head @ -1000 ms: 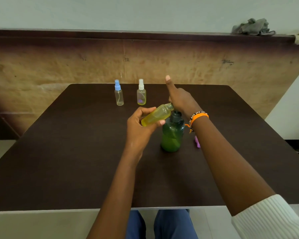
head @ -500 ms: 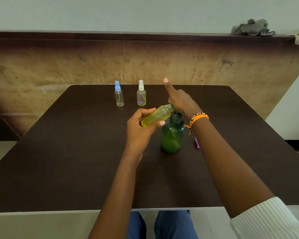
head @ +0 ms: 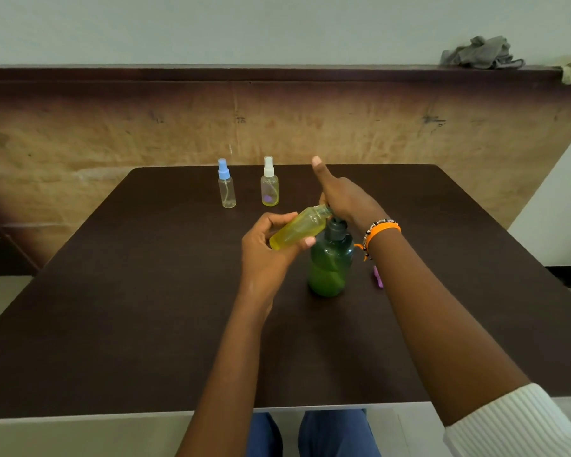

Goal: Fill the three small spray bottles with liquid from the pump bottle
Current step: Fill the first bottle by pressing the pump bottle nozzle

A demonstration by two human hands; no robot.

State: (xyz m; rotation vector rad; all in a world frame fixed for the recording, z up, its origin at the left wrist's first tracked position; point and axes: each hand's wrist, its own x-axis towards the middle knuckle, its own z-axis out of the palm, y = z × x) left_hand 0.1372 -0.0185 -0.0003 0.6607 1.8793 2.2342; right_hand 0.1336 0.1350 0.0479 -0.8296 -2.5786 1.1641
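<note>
The left hand (head: 264, 255) is grasping an uncapped yellow spray bottle (head: 297, 228), fingers curled round it; its long axis is slanting, open neck pointing up and right to the pump bottle (head: 330, 258) at mid-table (head: 112, 308). The right hand (head: 343, 199) is covering the pump head, thumb sticking up; its other fingers are hidden, so their grasp cannot be told.
</note>
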